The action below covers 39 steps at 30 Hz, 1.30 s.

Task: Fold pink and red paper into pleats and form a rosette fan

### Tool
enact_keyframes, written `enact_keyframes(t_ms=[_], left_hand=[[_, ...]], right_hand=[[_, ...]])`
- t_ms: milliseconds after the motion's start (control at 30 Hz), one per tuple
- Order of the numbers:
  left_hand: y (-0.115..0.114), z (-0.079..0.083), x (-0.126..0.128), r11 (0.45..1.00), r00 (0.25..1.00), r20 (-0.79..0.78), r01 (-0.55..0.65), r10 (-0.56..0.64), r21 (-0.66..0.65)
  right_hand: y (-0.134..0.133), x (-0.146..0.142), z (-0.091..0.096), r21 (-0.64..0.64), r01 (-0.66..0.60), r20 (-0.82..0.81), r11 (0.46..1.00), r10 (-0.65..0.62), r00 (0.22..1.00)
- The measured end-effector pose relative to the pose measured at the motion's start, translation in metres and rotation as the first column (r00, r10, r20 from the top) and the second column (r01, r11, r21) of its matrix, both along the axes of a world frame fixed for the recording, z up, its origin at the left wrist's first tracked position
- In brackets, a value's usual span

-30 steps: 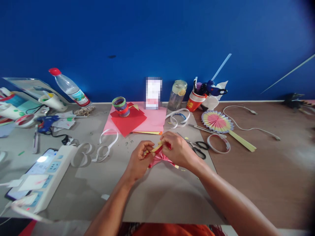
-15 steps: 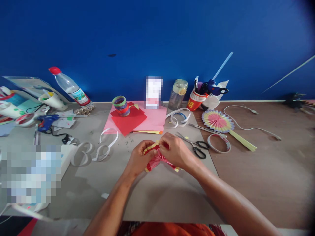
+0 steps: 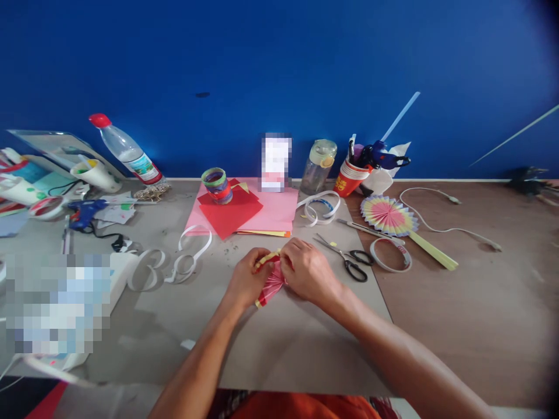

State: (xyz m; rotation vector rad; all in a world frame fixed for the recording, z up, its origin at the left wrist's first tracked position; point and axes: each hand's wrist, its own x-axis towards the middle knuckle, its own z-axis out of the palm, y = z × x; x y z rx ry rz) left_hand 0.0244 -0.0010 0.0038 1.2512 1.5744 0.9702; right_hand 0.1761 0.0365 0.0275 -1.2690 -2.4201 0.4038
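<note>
A pleated paper fan (image 3: 274, 280), pink and red with a yellow edge, is held low over the grey mat in front of me. My left hand (image 3: 252, 278) is closed on its left side, thumb on the folds. On the right side, my right hand (image 3: 305, 266) pinches the paper and covers much of it. Right of that hand lie the scissors (image 3: 349, 259) with black handles. A finished-looking round paper fan (image 3: 388, 215) with a pale yellow handle rests farther right.
Behind my hands are red paper (image 3: 231, 212) and pink sheets (image 3: 279, 209), with a tape roll (image 3: 217, 186) on them. White paper strips (image 3: 187, 262) lie left. A roll of tape (image 3: 391, 255), a red paper cup (image 3: 349, 177) and a water bottle (image 3: 319, 166) stand or lie right. A glue gun (image 3: 87, 214) is far left.
My right hand has shifted slightly down over the fan's right side and now hides its right lower corner. The left hand keeps its grip. The whole view has shifted a little.
</note>
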Motion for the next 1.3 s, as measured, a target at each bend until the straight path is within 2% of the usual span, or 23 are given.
enact_keyframes(t_ms=[233, 367, 533, 633, 733, 800, 867, 1000, 1167, 1300], left_hand=[[0.001, -0.002, 0.001, 0.997, 0.996, -0.045, -0.079, 0.079, 0.003], [0.001, -0.003, 0.005, 0.997, 0.996, -0.043, -0.079, 0.079, 0.021], [0.002, -0.001, 0.008, 0.996, 0.995, 0.043, -0.086, 0.085, 0.021], [0.003, -0.002, 0.004, 0.995, 0.994, 0.047, -0.097, 0.095, 0.035], [0.003, -0.003, 0.0, 0.993, 0.992, 0.054, -0.113, 0.111, 0.038], [0.002, -0.004, -0.002, 0.994, 0.994, 0.052, -0.099, 0.097, 0.035], [0.001, -0.003, -0.002, 0.997, 0.997, 0.045, -0.069, 0.068, 0.039], [0.001, -0.003, 0.001, 0.999, 0.997, 0.074, -0.032, 0.029, 0.027], [0.002, -0.004, 0.003, 0.998, 0.992, 0.11, -0.066, 0.064, 0.009], [0.001, -0.005, 0.0, 0.999, 0.99, 0.135, -0.046, 0.046, -0.006]], right_hand=[[0.002, 0.001, 0.002, -0.119, 0.016, -0.105, 0.993, -0.028, 0.994], [-0.001, -0.001, 0.001, -0.133, 0.02, -0.08, 0.991, -0.031, 0.996], [0.0, -0.004, 0.002, -0.169, 0.021, -0.058, 0.985, -0.031, 0.998], [0.01, 0.005, 0.007, -0.318, -0.021, -0.158, 0.948, -0.032, 0.987], [0.023, 0.021, 0.009, -0.464, -0.134, -0.307, 0.876, -0.017, 0.951], [0.03, 0.029, 0.007, -0.51, -0.195, -0.371, 0.838, -0.01, 0.928], [0.033, 0.033, 0.001, -0.52, -0.229, -0.394, 0.823, 0.007, 0.919], [0.032, 0.029, -0.007, -0.514, -0.223, -0.404, 0.828, -0.004, 0.915], [0.028, 0.022, -0.003, -0.538, -0.216, -0.401, 0.815, -0.022, 0.916], [0.028, 0.022, -0.001, -0.528, -0.182, -0.383, 0.83, -0.042, 0.923]])
